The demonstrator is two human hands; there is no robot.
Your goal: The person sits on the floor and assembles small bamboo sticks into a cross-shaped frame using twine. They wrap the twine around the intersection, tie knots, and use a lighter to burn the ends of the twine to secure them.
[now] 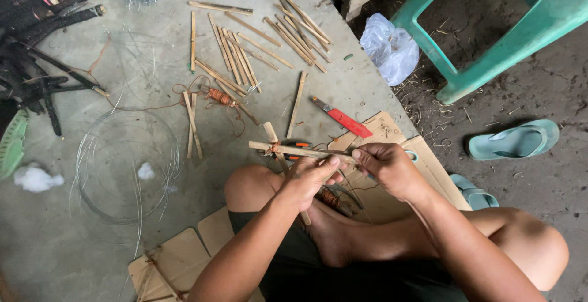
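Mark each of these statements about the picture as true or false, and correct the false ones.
1. Both hands hold a cross of bamboo sticks. True: the left hand and right hand grip it.
2. The knife has a blue handle. False: the handle is red.
3. A coil of thin wire lies on the floor. True.
4. A green plastic chair stands at the upper right. True.
5. The person wears shoes. False: a bare foot shows, and sandals lie off to the right side.
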